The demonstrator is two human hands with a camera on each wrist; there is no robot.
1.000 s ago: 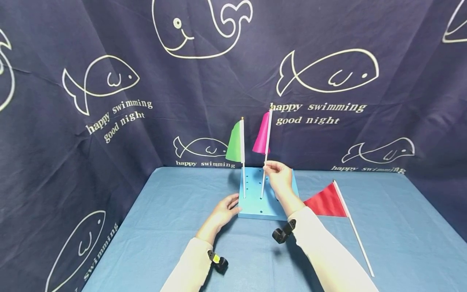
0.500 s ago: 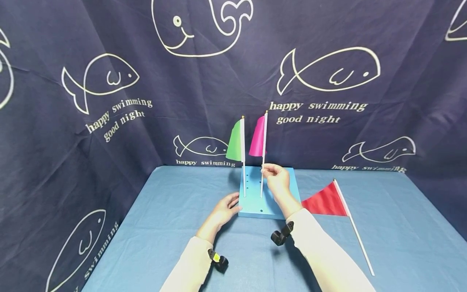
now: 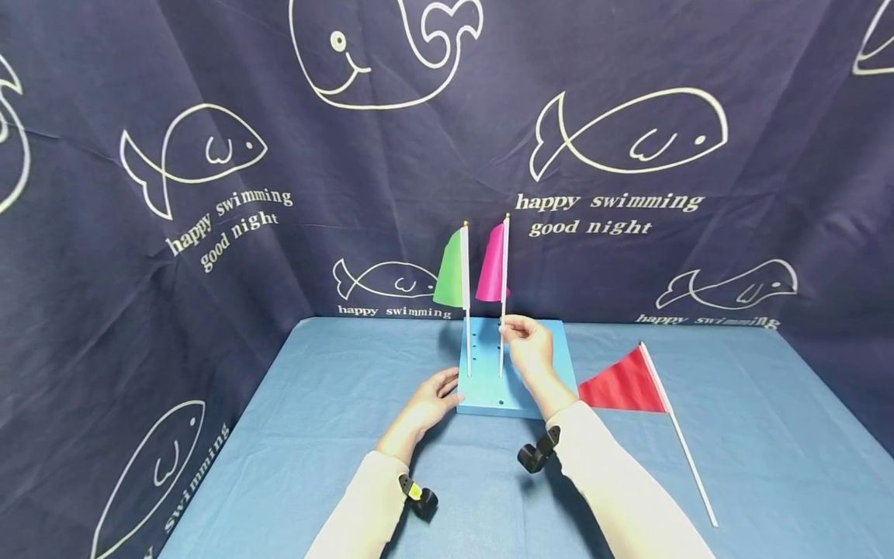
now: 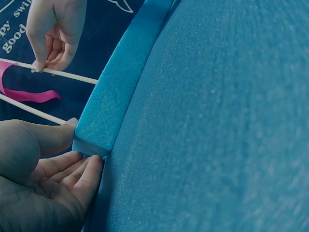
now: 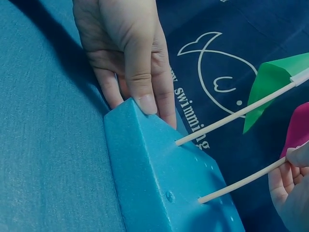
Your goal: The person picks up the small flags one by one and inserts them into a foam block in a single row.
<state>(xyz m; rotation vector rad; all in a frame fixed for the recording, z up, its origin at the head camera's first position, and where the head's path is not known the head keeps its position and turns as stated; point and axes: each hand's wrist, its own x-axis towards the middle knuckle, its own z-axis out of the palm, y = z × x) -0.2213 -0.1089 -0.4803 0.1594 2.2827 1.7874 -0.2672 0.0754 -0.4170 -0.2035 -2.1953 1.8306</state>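
A light blue foam block [image 3: 482, 397] with rows of small holes lies on the table. My left hand [image 3: 433, 400] holds its near left corner; in the right wrist view the thumb [image 5: 146, 102] presses the top and the fingers lie along the side. Beside it a green flag [image 3: 452, 272] stands upright with its stick in a hole. My right hand [image 3: 529, 349] pinches the white stick of a pink flag [image 3: 493, 268] between thumb and fingertips. That stick's lower end sits in a hole of the block [image 5: 140, 169], right of the green flag.
A red triangular flag [image 3: 628, 380] lies on the blue tablecloth [image 3: 740, 419] right of the block, its stick pointing toward the front. Behind the table hangs a dark blue curtain [image 3: 391, 178] with whale and fish drawings.
The pink flag has gone from leaning right to nearly upright and sits slightly lower, my right hand moving a little left with it. The left hand stays on the block.
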